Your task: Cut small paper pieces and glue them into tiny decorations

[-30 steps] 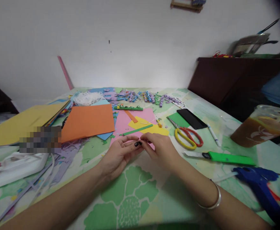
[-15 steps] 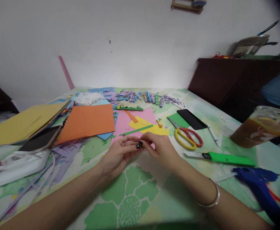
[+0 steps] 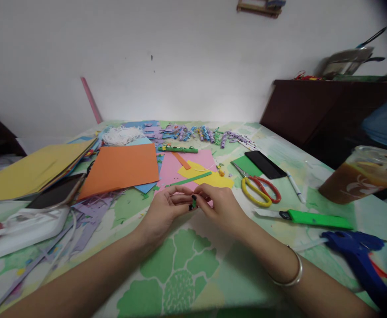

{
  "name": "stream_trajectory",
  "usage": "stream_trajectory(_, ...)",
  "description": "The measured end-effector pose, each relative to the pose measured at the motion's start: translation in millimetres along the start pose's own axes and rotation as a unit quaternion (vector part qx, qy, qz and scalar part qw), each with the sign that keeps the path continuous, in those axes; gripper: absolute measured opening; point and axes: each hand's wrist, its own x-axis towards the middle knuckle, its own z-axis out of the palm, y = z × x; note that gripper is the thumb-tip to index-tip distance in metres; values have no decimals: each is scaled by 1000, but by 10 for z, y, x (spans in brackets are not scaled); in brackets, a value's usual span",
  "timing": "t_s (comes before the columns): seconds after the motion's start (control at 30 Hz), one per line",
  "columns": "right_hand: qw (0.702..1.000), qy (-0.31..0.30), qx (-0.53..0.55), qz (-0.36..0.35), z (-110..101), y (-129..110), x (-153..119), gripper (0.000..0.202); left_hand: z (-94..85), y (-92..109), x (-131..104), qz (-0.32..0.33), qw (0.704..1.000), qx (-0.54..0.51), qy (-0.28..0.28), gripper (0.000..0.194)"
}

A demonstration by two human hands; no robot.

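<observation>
Low over the table's middle, my left hand [image 3: 163, 211] and my right hand [image 3: 220, 206] meet at the fingertips. Between them they pinch a tiny green piece [image 3: 194, 202], probably paper; its shape is mostly hidden by the fingers. Just beyond lies a narrow green paper strip [image 3: 193, 178], across yellow paper [image 3: 218, 176] and a pink sheet [image 3: 202, 157]. Farther back rests a green decorated roll [image 3: 180, 150], with an orange strip [image 3: 182, 161] in front of it.
To the right lie scissors [image 3: 258, 190], a black phone [image 3: 265, 164], a green box cutter [image 3: 319, 219] with its blade out, a blue glue gun [image 3: 355, 251] and a drink cup [image 3: 359, 176]. Orange paper [image 3: 123, 165], yellow sheets [image 3: 34, 170] and a white power strip [image 3: 31, 229] are left.
My left thumb has shifted slightly down and the fingers have turned a little around the green piece. More of the green shows between the fingertips. The things on the table have not moved.
</observation>
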Motion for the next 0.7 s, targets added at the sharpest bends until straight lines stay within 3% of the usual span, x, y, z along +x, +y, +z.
stream_trajectory(0.4,999,17,40,22,3,19,19,14,49,16,-37,78,988,131,-31,31)
stream_trajectory(0.57,997,55,40,25,6,4,16,5,15,28,-15,71,983,169,8,31)
stream_trajectory(0.7,999,35,16,14,40,-25,3,7,-10,25,-5,98,976,195,9,32)
